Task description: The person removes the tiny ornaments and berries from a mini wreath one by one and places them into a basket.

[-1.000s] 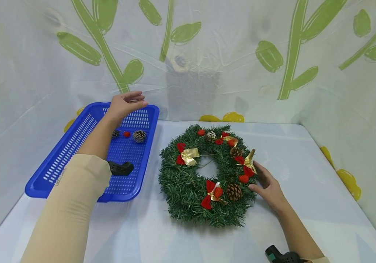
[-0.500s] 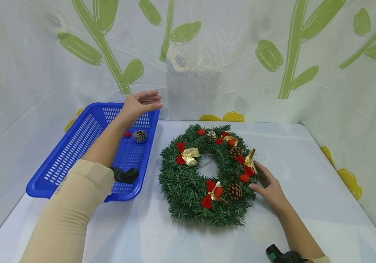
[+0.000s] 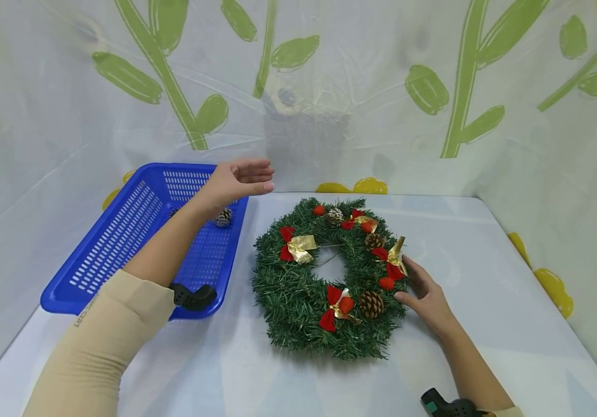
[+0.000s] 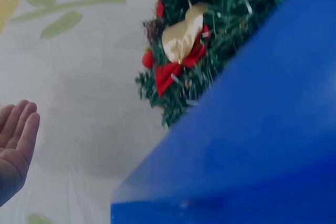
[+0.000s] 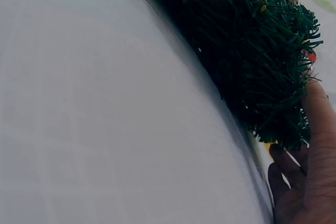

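A green Christmas wreath (image 3: 284, 301) lies on the table, trimmed with red-and-gold bows (image 3: 298, 246), pine cones (image 3: 371, 304) and small red ornaments (image 3: 386, 283). My right hand (image 3: 429, 301) holds its right edge; in the right wrist view the thumb (image 5: 319, 106) lies along the greenery and the fingers reach round the rim. My left hand (image 3: 241, 180) is raised over the far right corner of the blue basket (image 3: 55, 300). Its fingers are extended and nothing shows in the palm (image 4: 13, 153). A frosted pine cone (image 3: 224, 218) sits in the basket, partly behind the forearm.
The basket stands left of the wreath, its rim between my left forearm and the table (image 3: 257, 370). A white curtain (image 3: 361, 87) printed with green leaves hangs behind. Black wrist devices (image 3: 194, 296) are worn on both arms.
My left hand has moved right and slightly down, from above the basket's middle toward its right rim, covering the red ornament inside. The right hand and wreath have stayed put.
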`<state>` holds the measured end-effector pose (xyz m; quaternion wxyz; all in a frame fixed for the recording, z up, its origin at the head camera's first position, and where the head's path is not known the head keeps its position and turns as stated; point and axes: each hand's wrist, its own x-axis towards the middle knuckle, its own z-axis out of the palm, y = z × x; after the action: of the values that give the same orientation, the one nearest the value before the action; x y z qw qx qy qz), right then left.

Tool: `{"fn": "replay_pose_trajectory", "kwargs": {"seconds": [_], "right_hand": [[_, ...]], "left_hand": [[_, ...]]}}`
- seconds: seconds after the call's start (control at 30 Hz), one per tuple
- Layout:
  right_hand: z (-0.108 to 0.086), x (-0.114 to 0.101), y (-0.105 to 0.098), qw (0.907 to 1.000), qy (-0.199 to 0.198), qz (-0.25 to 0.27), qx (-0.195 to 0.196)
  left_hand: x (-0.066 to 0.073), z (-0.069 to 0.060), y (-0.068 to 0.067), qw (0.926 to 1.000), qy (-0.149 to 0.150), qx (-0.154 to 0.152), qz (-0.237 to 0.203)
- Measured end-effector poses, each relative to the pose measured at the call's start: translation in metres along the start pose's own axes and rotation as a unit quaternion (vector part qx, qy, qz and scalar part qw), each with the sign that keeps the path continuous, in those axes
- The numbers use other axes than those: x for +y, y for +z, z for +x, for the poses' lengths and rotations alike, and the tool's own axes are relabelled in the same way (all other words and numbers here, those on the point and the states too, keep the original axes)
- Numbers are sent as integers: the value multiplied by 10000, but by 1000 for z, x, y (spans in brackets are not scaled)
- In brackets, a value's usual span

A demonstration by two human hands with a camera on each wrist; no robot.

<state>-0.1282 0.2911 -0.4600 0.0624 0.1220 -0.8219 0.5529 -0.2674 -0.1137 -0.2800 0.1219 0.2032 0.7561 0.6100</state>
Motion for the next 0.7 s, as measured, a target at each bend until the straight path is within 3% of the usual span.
{"fn": "replay_pose_trajectory", "kwargs": {"seconds": [0.17, 0.4, 0.7], "right_hand": [[0, 0, 0, 10000, 15, -25, 5], [0, -1, -1, 10000, 20, -24, 24], [1, -2, 0, 10000, 59, -5, -38]], "left_hand": [[7, -12, 13, 9994, -141, -235, -204], [10, -28, 39, 9974, -25, -551, -465], [6, -41, 70, 9971, 77, -602, -456]]}}
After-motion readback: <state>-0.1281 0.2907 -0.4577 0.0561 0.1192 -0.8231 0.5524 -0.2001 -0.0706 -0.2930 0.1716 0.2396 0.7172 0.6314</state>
